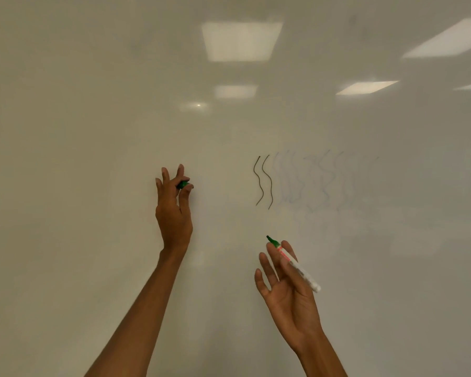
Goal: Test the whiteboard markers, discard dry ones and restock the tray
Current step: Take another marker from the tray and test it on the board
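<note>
One view, head. Left hand [174, 210], centre-left, pinches green cap [183, 184], other fingers spread. Right hand [286, 292], lower right, holds uncapped marker [294, 263], spare fingers splayed. Marker axis runs lower right to upper left; tip points roughly toward cap, well apart. Recapping likely next.

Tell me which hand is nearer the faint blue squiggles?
Right. The right hand is below the faint blue squiggles; the left hand is farther off, to their left.
</note>
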A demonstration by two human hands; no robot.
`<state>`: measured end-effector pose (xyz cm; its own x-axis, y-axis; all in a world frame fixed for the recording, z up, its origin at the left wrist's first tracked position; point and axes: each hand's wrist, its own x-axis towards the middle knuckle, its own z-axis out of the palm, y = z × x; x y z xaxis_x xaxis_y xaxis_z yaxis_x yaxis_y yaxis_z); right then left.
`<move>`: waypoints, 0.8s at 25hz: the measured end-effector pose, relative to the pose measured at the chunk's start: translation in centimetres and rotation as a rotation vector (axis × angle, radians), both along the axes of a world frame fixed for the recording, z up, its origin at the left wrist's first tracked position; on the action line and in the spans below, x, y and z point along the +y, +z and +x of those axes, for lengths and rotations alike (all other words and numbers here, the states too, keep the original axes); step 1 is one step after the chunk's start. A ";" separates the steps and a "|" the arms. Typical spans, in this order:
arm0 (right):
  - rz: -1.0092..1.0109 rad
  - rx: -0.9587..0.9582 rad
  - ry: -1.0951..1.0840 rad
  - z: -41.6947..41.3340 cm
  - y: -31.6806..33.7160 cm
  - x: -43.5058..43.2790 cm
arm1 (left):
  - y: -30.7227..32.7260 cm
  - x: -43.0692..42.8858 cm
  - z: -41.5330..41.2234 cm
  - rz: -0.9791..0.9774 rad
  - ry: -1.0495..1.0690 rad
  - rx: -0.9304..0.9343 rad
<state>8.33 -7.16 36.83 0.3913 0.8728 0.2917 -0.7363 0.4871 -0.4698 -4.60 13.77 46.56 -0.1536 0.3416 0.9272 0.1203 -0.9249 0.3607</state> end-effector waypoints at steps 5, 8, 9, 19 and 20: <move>-0.040 -0.352 -0.328 -1.0 3.7 3.1 | -0.3 1.6 0.8 -0.043 -0.043 0.005; -0.006 -0.600 -0.665 -1.1 6.1 5.5 | -0.6 2.2 1.1 -0.008 0.019 -0.024; 0.025 -0.661 -0.755 -0.9 7.0 6.2 | -0.5 2.4 1.2 0.022 0.039 -0.028; 0.096 -0.941 -1.264 -0.9 11.2 10.8 | -0.3 3.3 1.6 0.170 0.114 -0.009; 0.063 -0.949 -1.277 -1.1 11.1 10.9 | -0.2 3.4 1.5 0.178 0.122 -0.008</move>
<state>7.25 3.77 47.93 0.4881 0.1055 0.8664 0.6885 0.5636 -0.4565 -3.05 17.12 46.35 -0.1910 0.1508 0.9700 0.2330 -0.9529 0.1940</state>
